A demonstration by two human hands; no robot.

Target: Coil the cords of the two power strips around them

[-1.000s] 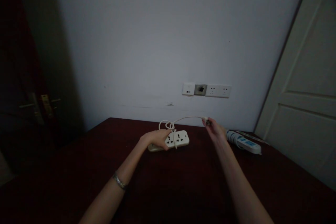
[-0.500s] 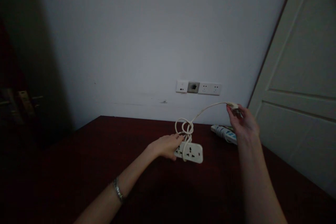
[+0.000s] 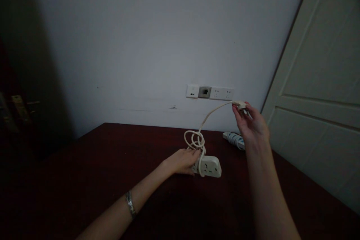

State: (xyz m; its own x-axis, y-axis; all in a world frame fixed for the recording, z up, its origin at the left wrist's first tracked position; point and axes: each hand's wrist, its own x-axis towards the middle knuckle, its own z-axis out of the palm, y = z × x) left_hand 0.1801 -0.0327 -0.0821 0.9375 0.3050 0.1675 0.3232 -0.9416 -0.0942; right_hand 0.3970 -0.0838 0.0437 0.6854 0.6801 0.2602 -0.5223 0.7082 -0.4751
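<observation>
A white power strip (image 3: 211, 166) is in front of me with its own cord (image 3: 196, 139) looped in coils around its left part. My left hand (image 3: 184, 160) grips the strip's left end, its fingers partly hidden by the strip and cord. To the right and higher up, my right hand (image 3: 253, 122) pinches the white plug (image 3: 241, 106) at the cord's end, with its metal prongs toward the palm. From the plug the cord bows down and left to the coils.
The strip is over a dark red table (image 3: 140, 140). A second power strip (image 3: 234, 140), wrapped in its cord, lies near the back right. Wall sockets (image 3: 221, 93) sit above the table's back edge. A pale panelled door (image 3: 317, 82) slants along the right.
My right hand has moved left and up with the plug, and the cord bends more sharply. My left hand has shifted slightly right with the power strip, which is now tilted differently.
</observation>
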